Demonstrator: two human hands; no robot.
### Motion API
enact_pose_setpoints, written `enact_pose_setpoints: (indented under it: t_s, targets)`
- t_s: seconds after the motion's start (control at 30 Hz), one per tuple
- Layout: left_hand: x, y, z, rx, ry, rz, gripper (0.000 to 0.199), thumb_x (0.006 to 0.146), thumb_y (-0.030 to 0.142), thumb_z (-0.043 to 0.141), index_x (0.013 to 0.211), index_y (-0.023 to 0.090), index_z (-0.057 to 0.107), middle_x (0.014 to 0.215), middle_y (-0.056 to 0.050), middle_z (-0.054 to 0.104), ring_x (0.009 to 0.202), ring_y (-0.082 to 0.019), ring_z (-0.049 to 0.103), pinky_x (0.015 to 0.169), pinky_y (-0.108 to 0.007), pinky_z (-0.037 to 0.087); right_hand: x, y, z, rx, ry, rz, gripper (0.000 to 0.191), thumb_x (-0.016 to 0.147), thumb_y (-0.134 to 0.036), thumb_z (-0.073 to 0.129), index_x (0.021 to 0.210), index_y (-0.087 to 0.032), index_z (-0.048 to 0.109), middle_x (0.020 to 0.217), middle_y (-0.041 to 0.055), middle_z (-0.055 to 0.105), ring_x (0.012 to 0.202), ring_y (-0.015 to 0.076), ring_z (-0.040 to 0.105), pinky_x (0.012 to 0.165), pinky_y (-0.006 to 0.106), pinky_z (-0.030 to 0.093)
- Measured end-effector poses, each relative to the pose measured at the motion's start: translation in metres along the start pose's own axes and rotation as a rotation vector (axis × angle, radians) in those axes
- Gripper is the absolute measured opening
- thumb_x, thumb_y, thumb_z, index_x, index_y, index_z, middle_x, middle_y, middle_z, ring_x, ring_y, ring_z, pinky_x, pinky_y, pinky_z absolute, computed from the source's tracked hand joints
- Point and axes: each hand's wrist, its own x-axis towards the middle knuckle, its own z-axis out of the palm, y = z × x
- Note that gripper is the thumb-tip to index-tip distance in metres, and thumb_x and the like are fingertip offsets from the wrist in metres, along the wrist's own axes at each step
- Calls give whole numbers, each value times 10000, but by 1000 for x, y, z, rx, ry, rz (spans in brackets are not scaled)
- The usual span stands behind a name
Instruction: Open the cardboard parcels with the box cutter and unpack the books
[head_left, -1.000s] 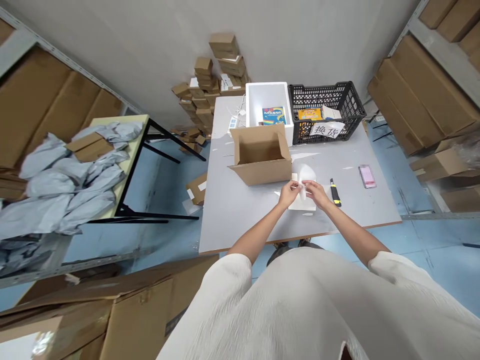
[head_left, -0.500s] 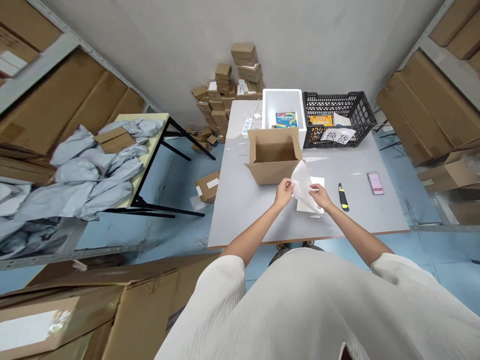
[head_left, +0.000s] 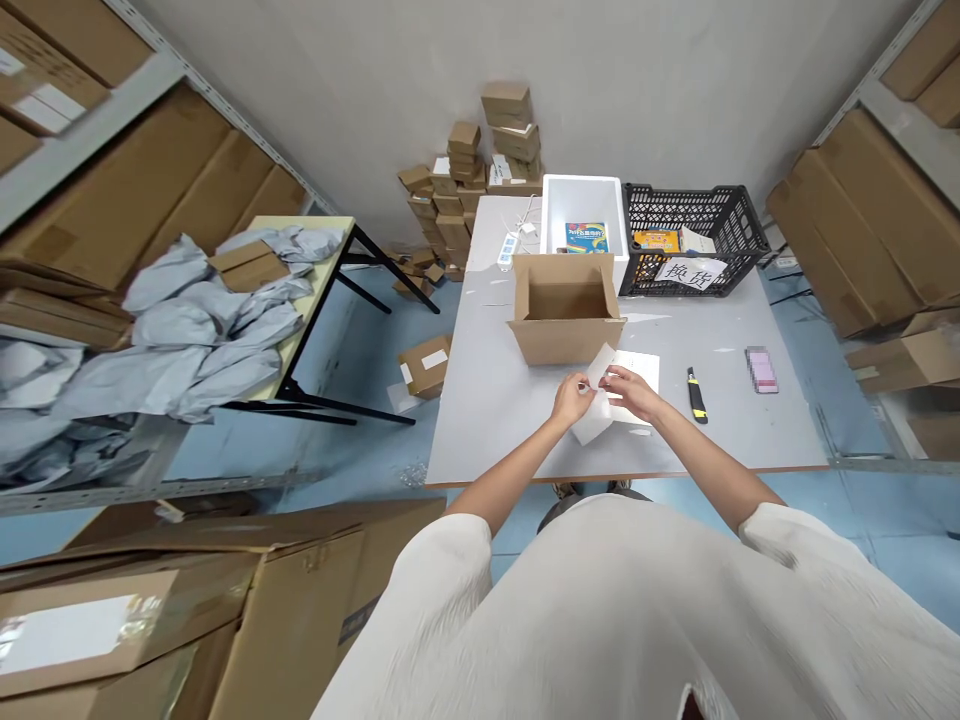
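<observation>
Pinching a thin, white, slightly see-through sheet (head_left: 592,425) between their fingertips, the person's left hand (head_left: 573,398) and right hand (head_left: 632,391) meet near the front of a grey-topped, brown-edged counter (head_left: 480,420) in the head view. The sheet is creased, one part rising above the fingers and another spreading below the left hand; whether its lower edge touches the counter cannot be told. Under and just beyond the right hand lies a flat, white, paper-like rectangle (head_left: 641,370), partly covered by that hand. Just behind the left hand stands an open brown cardboard box (head_left: 568,342), its flaps raised. To the right of the hands lie a black-and-yellow utility knife (head_left: 697,396) and, farther over, a blurred pink rectangular object (head_left: 762,370). Along the back, a white rigid open box (head_left: 581,181) holds a blue book-like item (head_left: 586,237); beside it, a black plastic lattice crate (head_left: 731,235) bears a white handwritten label (head_left: 691,272) and contains an orange packet (head_left: 656,241). A white power strip (head_left: 508,250) sits at the rear left corner. Beyond, small brown cartons (head_left: 454,230) are stacked against the wall. Well apart on the left, grey plastic parcels (head_left: 176,325) cover much of a pale-yellow-topped second counter (head_left: 306,312).
</observation>
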Motion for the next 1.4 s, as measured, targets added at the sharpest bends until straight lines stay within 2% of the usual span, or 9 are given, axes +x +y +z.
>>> enact_pose_setpoints:
  t_s: [0.1, 0.2, 0.33, 0.5, 0.67, 0.77, 1.0, 1.2, 1.4]
  targets:
    - [-6, 9, -12, -80, -38, -15, 298, 876, 112, 728, 1123, 263, 657, 1110, -12, 789, 833, -170, 741, 828, -304, 579, -2, -6, 8, -41, -22, -56, 486, 741, -459, 900, 1164, -282, 740, 1202, 62, 785, 1148, 247, 709, 925, 369, 578]
    - [-10, 24, -31, -104, -3, 115, 265, 880, 106, 684, 1094, 261, 670, 1087, 0, 785, 724, -135, 677, 763, -280, 551, -6, -19, 11, -111, -16, -197, 456, 757, -473, 884, 1136, -270, 732, 1302, 77, 766, 1153, 251, 717, 972, 408, 594]
    - [-3, 57, -63, -255, 47, 309, 104, 908, 184, 659, 991, 238, 691, 1059, -10, 768, 749, -138, 652, 715, -266, 528, -12, -46, 9, -369, 26, -396, 513, 753, -439, 874, 1200, -239, 723, 1233, 90, 784, 1093, 267, 712, 974, 429, 612]
    - [20, 100, -88, -412, 81, 530, 44, 925, 240, 685, 967, 223, 687, 995, -22, 741, 853, -157, 665, 740, -257, 530, -7, -81, 23, -579, -82, -525, 483, 730, -383, 874, 1175, -224, 773, 1086, 64, 809, 1010, 289, 727, 904, 422, 639]
    - [32, 112, -108, -173, 250, 633, 134, 962, 156, 603, 988, 233, 709, 1076, -46, 685, 854, -167, 647, 753, -287, 531, 24, -112, 33, -428, 121, -667, 473, 757, -469, 854, 1140, -196, 803, 1016, 75, 834, 1040, 337, 754, 908, 488, 649]
    - [42, 108, -118, 77, 325, 675, 238, 978, 101, 546, 1040, 243, 726, 1156, -79, 653, 965, -209, 666, 837, -330, 546, 49, -134, 34, -371, 153, -759, 527, 688, -497, 932, 1109, -199, 823, 1061, 80, 846, 1145, 362, 746, 1017, 520, 622]
    - [89, 97, -129, 320, 353, 542, 322, 1001, 121, 515, 1214, 247, 722, 1307, -118, 625, 1146, -283, 657, 994, -408, 532, 108, -162, 50, -382, 2, -744, 544, 751, -561, 876, 1158, -204, 829, 1119, 66, 850, 1158, 315, 744, 1085, 474, 589]
    - [111, 91, -133, 380, 284, 402, 338, 990, 132, 542, 1234, 246, 748, 1391, -142, 624, 1215, -345, 647, 1062, -468, 489, 139, -159, 45, -551, 9, -649, 391, 811, -359, 784, 1156, -179, 826, 1087, 65, 843, 1173, 324, 731, 1139, 508, 558]
    - [117, 90, -128, 574, 215, 286, 414, 989, 175, 580, 1370, 254, 723, 1398, -195, 659, 1405, -444, 514, 1147, -614, 361, 151, -150, 17, -779, 256, -590, 546, 764, -187, 716, 1303, -182, 804, 1348, 140, 766, 1326, 378, 671, 1298, 568, 422]
